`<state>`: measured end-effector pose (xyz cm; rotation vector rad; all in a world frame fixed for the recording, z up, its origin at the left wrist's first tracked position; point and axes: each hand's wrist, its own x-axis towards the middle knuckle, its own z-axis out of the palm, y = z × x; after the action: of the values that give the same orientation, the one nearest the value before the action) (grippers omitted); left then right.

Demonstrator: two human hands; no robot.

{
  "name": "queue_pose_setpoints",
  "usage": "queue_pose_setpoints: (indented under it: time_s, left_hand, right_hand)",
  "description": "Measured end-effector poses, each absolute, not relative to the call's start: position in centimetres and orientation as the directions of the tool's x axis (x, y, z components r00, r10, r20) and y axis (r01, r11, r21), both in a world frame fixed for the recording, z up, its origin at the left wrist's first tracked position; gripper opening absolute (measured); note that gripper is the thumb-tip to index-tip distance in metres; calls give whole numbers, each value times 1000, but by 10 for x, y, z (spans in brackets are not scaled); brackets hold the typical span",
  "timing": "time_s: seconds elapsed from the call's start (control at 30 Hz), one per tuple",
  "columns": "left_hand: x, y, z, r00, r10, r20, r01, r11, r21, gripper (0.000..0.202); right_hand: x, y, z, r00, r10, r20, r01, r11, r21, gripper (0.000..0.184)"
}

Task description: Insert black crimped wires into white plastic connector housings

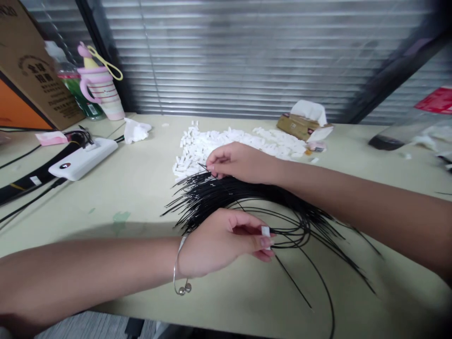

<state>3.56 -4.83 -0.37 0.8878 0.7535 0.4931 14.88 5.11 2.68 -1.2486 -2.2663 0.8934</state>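
The table [141, 202] carried a bundle of black wires [212, 194] across its middle and a heap of white connector housings [208, 145] toward its far edge. The left hand [221, 245] clamped its fingers on a wired housing [265, 231] nearer the front edge; the right hand [243, 162] pinched a wire [202, 166].

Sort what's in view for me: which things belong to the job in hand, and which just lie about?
Apparently in the job:
small white rectangular block, held by left fingers
thin black flexible wires, one held by right fingers
heap of small white pieces

Apparently just lying about:
white slab-shaped plastic device
pink-handled striped cup
crumpled white tissue
brown-and-white tissue pack
brown cardboard box
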Motion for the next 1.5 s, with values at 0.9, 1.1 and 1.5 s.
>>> queue_pose_setpoints:
  time_s: [0.9,1.1,1.5]
  left_hand:
    - [29,-44,-13,601,729,-328,-99,475,874,7]
    - [28,-44,-13,605,725,-330,-82,469,879,6]
    - [28,-43,-12,611,721,-327,-34,436,899,11]
  right_hand:
    - [221,-52,30,-263,897,-354,748,-42,-663,17]
    - [222,-53,30,-264,896,-357,746,-45,-665,17]
    - [221,-53,31,-255,894,-369,754,-55,-654,17]
